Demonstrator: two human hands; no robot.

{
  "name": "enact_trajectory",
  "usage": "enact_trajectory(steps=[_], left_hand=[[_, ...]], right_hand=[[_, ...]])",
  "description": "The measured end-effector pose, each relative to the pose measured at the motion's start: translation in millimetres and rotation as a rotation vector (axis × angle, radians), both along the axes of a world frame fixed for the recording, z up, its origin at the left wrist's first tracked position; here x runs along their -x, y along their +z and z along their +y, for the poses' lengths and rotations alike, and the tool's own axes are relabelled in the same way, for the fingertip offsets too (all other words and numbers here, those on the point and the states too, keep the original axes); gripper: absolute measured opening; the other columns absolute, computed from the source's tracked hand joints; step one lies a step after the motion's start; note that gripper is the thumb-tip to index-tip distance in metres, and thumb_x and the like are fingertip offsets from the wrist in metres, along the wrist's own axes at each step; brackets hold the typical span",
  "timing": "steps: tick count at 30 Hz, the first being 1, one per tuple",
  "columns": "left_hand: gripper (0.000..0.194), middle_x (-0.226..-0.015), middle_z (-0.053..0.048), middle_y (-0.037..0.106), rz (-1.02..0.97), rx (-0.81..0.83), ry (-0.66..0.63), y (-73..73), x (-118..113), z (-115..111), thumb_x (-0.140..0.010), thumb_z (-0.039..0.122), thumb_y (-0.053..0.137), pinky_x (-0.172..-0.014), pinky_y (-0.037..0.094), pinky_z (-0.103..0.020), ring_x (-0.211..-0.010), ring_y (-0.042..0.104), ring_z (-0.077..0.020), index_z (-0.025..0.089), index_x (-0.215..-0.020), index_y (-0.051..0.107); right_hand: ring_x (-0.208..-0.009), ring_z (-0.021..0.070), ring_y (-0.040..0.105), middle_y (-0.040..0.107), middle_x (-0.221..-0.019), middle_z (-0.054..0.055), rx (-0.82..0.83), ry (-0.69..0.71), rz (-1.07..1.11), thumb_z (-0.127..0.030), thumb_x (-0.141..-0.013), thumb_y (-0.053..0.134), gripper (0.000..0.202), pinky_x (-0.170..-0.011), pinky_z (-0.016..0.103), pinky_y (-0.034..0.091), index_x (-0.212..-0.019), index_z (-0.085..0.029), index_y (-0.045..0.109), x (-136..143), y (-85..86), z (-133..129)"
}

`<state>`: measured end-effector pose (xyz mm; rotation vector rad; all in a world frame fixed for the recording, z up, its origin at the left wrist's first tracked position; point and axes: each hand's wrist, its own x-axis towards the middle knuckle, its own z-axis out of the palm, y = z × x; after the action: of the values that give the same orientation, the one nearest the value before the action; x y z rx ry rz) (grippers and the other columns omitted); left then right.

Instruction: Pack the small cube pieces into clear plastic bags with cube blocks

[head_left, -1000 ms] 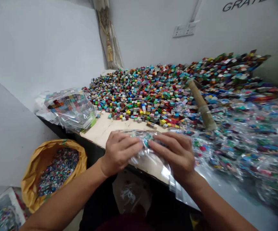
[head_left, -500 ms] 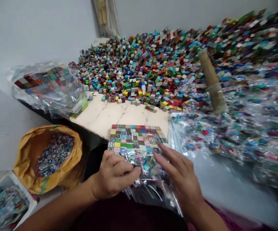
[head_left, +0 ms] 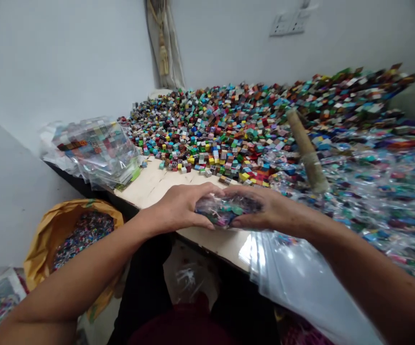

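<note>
Between my two hands is a clear plastic bag packed with small multicoloured pieces, held just above the table's front edge. My left hand grips its left end, thumb below and fingers over the top. Round the right end, my right hand is closed in the same way. Both sets of fingertips come near each other along the bag's upper edge. The flat layer of patterned cubes seen before is out of sight now. Directly beyond the hands lies bare pale tabletop.
A big heap of small coloured cubes covers the table's back. Filled clear bags and a wooden stick lie right, with flat plastic bags nearer. Bagged patterned sheets lie left; a yellow sack stands below.
Both hands have raised the bag and moved it forward over the table edge. My right hand, previously spread beside it, has closed on it. The camera view has tilted up.
</note>
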<state>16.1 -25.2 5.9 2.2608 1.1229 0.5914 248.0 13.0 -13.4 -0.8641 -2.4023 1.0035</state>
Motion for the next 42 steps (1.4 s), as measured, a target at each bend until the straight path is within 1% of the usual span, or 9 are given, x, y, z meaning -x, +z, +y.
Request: enact_trajectory(steps=[4, 6, 9, 15, 21, 24, 27, 35, 42], left_hand=[[0.038, -0.094, -0.001, 0.071, 0.046, -0.006, 0.113, -1.8, -3, 1, -0.068, 0.033, 0.074, -0.075, 0.045, -0.029, -0.088, 0.064, -0.0206, 0.022, -0.103, 0.063], [0.032, -0.09, 0.0, 0.071, 0.032, 0.0, 0.127, -2.6, -4, 0, -0.068, 0.031, 0.074, -0.073, 0.044, -0.027, -0.085, 0.065, -0.0193, 0.021, -0.097, 0.065], [0.033, -0.089, 0.001, 0.071, 0.029, 0.019, 0.126, -1.1, -5, 1, -0.066, 0.03, 0.076, -0.072, 0.044, -0.026, -0.084, 0.064, -0.0186, 0.021, -0.096, 0.066], [0.042, -0.089, 0.002, 0.071, 0.069, 0.048, 0.136, 2.2, -4, 6, -0.064, 0.035, 0.077, -0.071, 0.043, -0.025, -0.085, 0.064, -0.0199, 0.023, -0.102, 0.064], [0.039, -0.081, 0.003, 0.069, 0.11, 0.035, 0.183, 0.1, -1, 17, -0.066, 0.042, 0.075, -0.065, 0.041, -0.024, -0.081, 0.063, -0.0198, 0.024, -0.098, 0.065], [0.057, -0.099, -0.002, 0.069, 0.18, -0.063, 0.162, -1.6, -1, 18, -0.063, 0.049, 0.074, -0.071, 0.043, -0.028, -0.091, 0.063, -0.024, 0.024, -0.111, 0.059], [0.071, -0.109, -0.005, 0.067, 0.263, -0.125, 0.155, -3.7, -1, 20, -0.059, 0.047, 0.077, -0.074, 0.044, -0.031, -0.096, 0.062, -0.0275, 0.025, -0.121, 0.051], [0.04, -0.087, 0.001, 0.069, 0.216, -0.102, 0.119, -4.0, -2, 28, -0.066, 0.048, 0.074, -0.066, 0.038, -0.023, -0.086, 0.062, -0.0209, 0.022, -0.093, 0.064], [0.043, -0.098, -0.002, 0.069, 0.241, -0.182, 0.169, -8.0, -7, 20, -0.067, 0.045, 0.074, -0.073, 0.041, -0.028, -0.092, 0.062, -0.0232, 0.023, -0.102, 0.063]], right_hand=[[-0.09, 0.021, 0.064, 0.067, -0.107, 0.005, 0.095, -0.01, 0.036, -0.034, -0.074, 0.067, 0.053, -0.072, 0.029, 0.053, -0.123, -0.022, 0.055, 0, 3.6, 0], [-0.096, 0.0216, 0.063, 0.064, -0.115, 0.006, 0.123, -0.006, 0.017, -0.033, -0.073, 0.068, 0.062, -0.076, 0.03, 0.052, -0.131, -0.022, 0.049, 1, 6.2, 0], [-0.091, 0.0206, 0.063, 0.065, -0.11, 0.005, 0.195, -0.001, 0.012, -0.033, -0.071, 0.07, 0.068, -0.075, 0.03, 0.052, -0.134, -0.023, 0.046, 4, 8.2, 2], [-0.083, 0.0193, 0.063, 0.067, -0.098, 0.004, 0.198, -0.057, 0.141, -0.032, -0.068, 0.074, 0.057, -0.072, 0.03, 0.051, -0.12, -0.02, 0.056, 7, 2.1, 1], [-0.095, 0.0225, 0.061, 0.064, -0.111, 0.006, 0.024, -0.007, 0.02, -0.037, -0.068, 0.074, 0.062, -0.08, 0.033, 0.049, -0.125, -0.022, 0.052, 4, 3.9, 9], [-0.085, 0.0216, 0.063, 0.068, -0.099, 0.004, -0.038, -0.042, -0.094, -0.033, -0.065, 0.074, 0.054, -0.074, 0.031, 0.05, -0.115, -0.02, 0.056, 6, 7.9, 16], [-0.081, 0.021, 0.063, 0.068, -0.094, 0.002, -0.035, -0.076, -0.113, -0.03, -0.066, 0.071, 0.047, -0.071, 0.03, 0.049, -0.11, -0.019, 0.058, 7, 8.2, 21], [-0.083, 0.0207, 0.063, 0.069, -0.093, 0.003, 0.078, -0.053, 0.004, -0.035, -0.07, 0.07, 0.043, -0.073, 0.03, 0.048, -0.108, -0.018, 0.061, 5, 0.4, 25], [-0.081, 0.0206, 0.062, 0.068, -0.088, 0.003, 0.065, -0.074, 0.067, -0.038, -0.069, 0.072, 0.039, -0.071, 0.03, 0.048, -0.101, -0.017, 0.064, 6, -2.4, 22]])
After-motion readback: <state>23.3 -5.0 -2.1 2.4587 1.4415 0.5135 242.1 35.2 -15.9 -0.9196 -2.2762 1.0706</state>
